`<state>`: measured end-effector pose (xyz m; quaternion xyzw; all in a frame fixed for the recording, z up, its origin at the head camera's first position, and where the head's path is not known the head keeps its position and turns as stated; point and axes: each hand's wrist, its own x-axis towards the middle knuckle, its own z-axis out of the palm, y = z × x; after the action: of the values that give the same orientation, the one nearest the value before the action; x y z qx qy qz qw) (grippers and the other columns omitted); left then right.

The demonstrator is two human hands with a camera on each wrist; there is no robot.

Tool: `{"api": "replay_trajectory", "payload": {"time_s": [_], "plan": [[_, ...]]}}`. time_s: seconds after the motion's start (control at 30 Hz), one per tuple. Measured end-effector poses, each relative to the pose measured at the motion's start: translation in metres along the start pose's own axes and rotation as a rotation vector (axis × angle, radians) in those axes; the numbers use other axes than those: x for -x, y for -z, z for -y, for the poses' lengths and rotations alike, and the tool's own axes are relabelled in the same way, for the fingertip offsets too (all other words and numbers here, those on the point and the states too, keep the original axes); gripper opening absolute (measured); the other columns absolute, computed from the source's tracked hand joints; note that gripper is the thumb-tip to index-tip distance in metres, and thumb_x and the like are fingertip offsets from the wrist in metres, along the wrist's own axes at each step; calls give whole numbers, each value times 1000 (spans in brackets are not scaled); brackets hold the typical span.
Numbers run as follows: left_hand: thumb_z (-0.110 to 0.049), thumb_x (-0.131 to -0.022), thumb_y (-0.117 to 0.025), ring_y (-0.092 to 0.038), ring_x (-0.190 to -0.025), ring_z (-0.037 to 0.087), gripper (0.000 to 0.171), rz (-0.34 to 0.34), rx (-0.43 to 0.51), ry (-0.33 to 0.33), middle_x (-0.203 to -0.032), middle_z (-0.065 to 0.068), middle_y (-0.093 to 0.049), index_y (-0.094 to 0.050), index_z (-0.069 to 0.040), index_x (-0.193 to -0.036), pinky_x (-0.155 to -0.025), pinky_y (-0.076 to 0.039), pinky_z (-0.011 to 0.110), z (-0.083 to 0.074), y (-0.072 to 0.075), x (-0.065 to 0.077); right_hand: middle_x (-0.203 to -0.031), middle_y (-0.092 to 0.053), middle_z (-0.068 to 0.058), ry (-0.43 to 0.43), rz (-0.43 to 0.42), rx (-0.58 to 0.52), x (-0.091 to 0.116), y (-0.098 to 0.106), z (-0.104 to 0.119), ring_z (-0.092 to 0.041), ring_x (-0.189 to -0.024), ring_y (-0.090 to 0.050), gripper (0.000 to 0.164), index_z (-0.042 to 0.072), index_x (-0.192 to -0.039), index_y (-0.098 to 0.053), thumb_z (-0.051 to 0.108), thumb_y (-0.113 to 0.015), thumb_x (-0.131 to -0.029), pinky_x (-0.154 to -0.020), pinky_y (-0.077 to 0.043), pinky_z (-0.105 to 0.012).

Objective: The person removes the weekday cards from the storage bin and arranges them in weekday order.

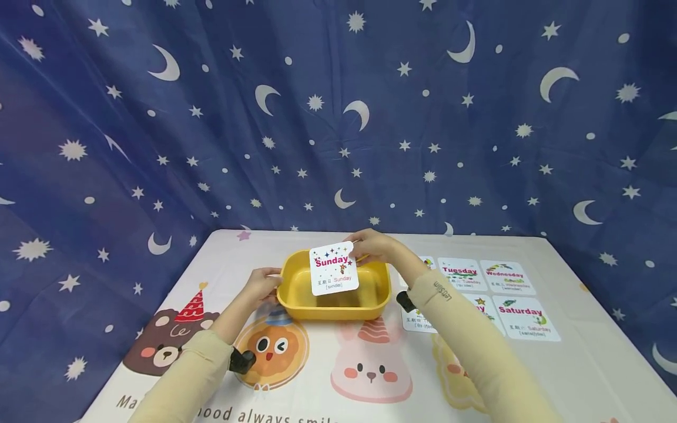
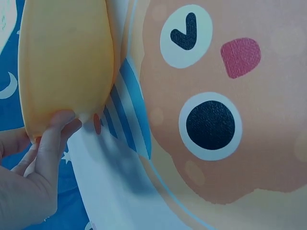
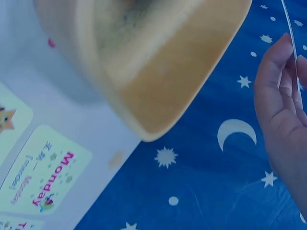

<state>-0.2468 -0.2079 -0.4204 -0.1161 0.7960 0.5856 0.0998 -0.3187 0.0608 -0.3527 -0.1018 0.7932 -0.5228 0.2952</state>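
A yellow plastic bin [image 1: 333, 314] is in the middle of the head view. My left hand [image 1: 264, 284] grips its left end, and the left wrist view shows thumb and fingers pinching the bin's rim [image 2: 67, 62]. Over the bin, my right hand [image 1: 372, 245] pinches a white card reading "Sunday" [image 1: 334, 282] by its upper right edge. That card [image 3: 290, 36] appears nearly edge-on in the right wrist view. The bin's floor is partly hidden behind the card.
Several weekday cards lie in two rows on the right, among them Tuesday [image 1: 462, 279], Wednesday [image 1: 508, 281], Saturday [image 1: 529, 326] and Monday [image 3: 45, 175]. My right forearm covers part of them. The cartoon-printed tablecloth [image 1: 296, 405] ends at a blue star-and-moon curtain [image 1: 338, 147].
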Motion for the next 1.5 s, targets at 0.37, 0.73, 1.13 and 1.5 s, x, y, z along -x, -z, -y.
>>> {"api": "replay_trajectory", "payload": {"time_s": [0.37,0.73,1.13,1.5], "plan": [[-6,-95,-48,-65,-63,11,45,29,-7,12,-108,25,-63,-40,5,-138,-57,-58,27,4,4,0,-117,-62,-19,65,-73,-29,35,21,-8,-17,-87,-62,41,-2,-128,-50,-5,-56,-87,-82,-58,-32],[-7,-96,-47,-66,-66,12,45,46,-1,7,-107,25,-64,-38,5,-138,-63,-60,31,4,2,3,-103,-68,-8,126,-41,-49,78,43,-36,-11,-82,-64,44,-9,-129,-44,-6,-55,-87,-75,-58,-27],[-6,-97,-45,-68,-73,18,44,52,-1,-17,-126,34,-52,-37,6,-139,-61,-59,29,4,1,2,-102,-70,-5,80,-18,-52,113,54,-70,-15,-87,-66,41,-9,-125,-46,-4,-57,-87,-78,-58,-32],[-7,-97,-45,-67,-70,15,45,53,-14,-11,-124,33,-54,-36,5,-140,-56,-57,25,5,2,2,-98,-68,-4,48,-46,-75,141,64,-107,-17,-85,-65,44,-4,-126,-44,-2,-59,-84,-72,-57,-32]]}}
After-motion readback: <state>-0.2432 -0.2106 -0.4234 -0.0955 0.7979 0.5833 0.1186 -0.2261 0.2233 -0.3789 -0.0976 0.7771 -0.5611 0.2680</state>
